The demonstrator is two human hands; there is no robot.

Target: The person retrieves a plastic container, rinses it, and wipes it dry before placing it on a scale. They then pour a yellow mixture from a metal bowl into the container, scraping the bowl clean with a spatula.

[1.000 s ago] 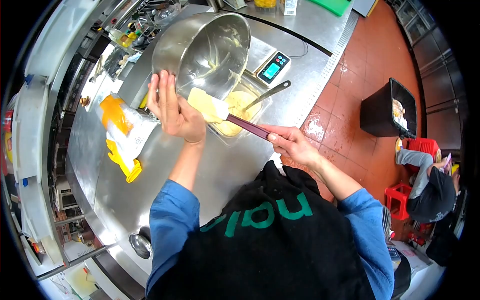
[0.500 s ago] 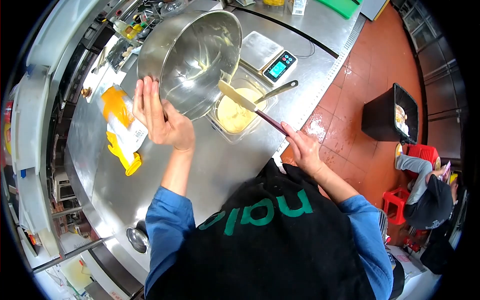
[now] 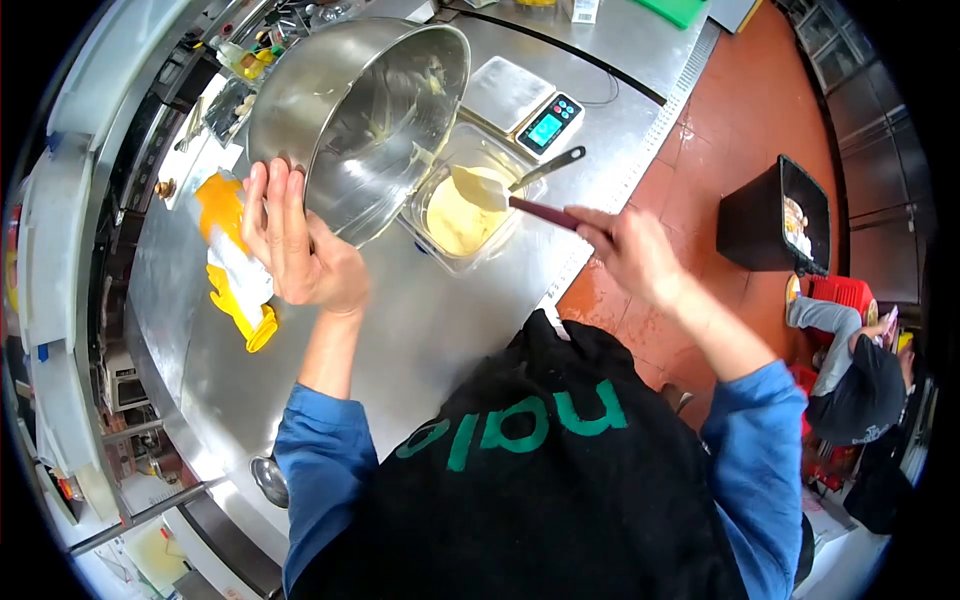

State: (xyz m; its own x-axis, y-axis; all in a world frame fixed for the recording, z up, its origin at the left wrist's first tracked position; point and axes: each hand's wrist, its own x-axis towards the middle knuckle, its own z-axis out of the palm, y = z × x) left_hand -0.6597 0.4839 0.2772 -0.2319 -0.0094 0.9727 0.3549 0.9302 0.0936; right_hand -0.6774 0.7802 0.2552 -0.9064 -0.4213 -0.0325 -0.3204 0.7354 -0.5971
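Observation:
My left hand (image 3: 315,255) grips a large steel mixing bowl (image 3: 285,110) near its lower rim and holds it tilted on its side. Pale yellow batter is smeared over the bowl's inner wall. In my right hand (image 3: 640,250) is the dark red handle of a rubber spatula (image 3: 548,212). Its pale blade is over a clear plastic container (image 3: 462,266), below the bowl's right edge. Thick yellow batter (image 3: 455,228) lies in the container. A utensil with a dark handle (image 3: 560,164) leans in it, its lower end hidden.
Behind the container stands a digital scale (image 3: 512,95) with a lit display. A yellow and white packet (image 3: 235,225) and a yellow glove (image 3: 245,315) lie left on the steel counter (image 3: 400,340). To the right are a black bin (image 3: 760,230) and a seated person (image 3: 860,385).
The spatula has turned, its blade now lower over the container's batter. My right hand has risen and moved slightly right. The bowl and my left hand have shifted a little left.

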